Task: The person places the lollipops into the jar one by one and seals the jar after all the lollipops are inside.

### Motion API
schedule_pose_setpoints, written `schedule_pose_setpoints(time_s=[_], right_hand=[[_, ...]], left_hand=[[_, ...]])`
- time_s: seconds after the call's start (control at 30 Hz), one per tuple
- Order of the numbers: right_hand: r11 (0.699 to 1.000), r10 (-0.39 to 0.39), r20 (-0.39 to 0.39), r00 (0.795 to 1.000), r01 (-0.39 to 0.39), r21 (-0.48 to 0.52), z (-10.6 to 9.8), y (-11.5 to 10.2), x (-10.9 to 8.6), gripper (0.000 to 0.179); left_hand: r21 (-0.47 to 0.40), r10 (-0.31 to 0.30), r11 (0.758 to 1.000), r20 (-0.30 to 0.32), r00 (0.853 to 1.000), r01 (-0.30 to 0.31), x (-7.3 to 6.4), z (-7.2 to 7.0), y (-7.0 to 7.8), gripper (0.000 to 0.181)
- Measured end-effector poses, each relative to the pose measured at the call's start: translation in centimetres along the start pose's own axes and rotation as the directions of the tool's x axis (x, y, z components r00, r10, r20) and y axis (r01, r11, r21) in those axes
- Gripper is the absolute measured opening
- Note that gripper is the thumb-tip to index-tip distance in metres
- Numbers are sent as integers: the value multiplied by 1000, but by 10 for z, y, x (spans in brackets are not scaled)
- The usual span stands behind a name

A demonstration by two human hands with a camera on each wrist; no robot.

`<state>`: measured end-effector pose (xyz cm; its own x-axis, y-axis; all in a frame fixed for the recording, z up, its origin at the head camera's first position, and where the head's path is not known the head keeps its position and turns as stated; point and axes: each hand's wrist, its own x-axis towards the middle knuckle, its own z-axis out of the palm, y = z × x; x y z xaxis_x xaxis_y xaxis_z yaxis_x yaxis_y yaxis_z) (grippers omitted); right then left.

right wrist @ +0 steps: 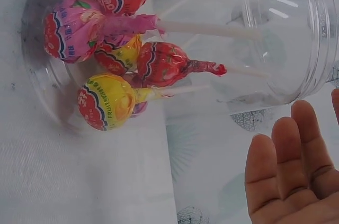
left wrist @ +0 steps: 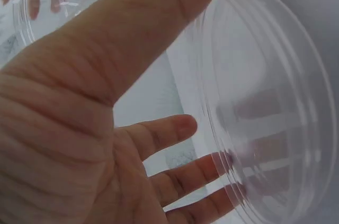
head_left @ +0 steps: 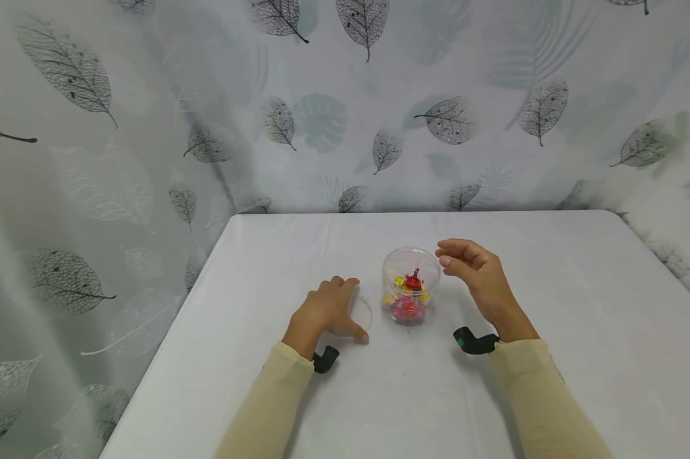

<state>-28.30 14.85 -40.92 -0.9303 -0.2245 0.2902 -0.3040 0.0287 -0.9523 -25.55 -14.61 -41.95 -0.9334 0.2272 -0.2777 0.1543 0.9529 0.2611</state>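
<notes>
A clear plastic jar [head_left: 386, 287] stands upright and uncovered on the table, with several wrapped lollipops [right wrist: 106, 102] in red, yellow and pink inside, sticks pointing up. To its left a round clear lid [head_left: 361, 312] lies on the table. My left hand [head_left: 329, 307] spreads over that lid, thumb and fingers apart at its edge; in the left wrist view the fingertips [left wrist: 225, 160] overlap the rim. Beside the jar's right rim is my right hand [head_left: 476, 274], fingers loosely bent and holding nothing. The right wrist view shows its fingers [right wrist: 288, 150] apart from the jar wall.
A white cloth covers the table [head_left: 425, 408]. Behind it and at the sides hangs a curtain [head_left: 333, 83] printed with leaves. Black bands with a bent piece [head_left: 472, 341] sit at both wrists, near the cream sleeves [head_left: 543, 395].
</notes>
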Motion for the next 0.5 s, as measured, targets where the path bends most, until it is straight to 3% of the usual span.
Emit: schedule_pose_setpoints(time_s=[0.3,0.5], right_hand=[[998,60,20,998,-59,-34,5,-2,1,26],[995,84,40,996,-82,-60,7,-3,0,35]], left_hand=[[52,4,999,-26,1000,-3,-9,3,-1,107],[38,36,999,-55,998,-34,-9,1,-6,103]])
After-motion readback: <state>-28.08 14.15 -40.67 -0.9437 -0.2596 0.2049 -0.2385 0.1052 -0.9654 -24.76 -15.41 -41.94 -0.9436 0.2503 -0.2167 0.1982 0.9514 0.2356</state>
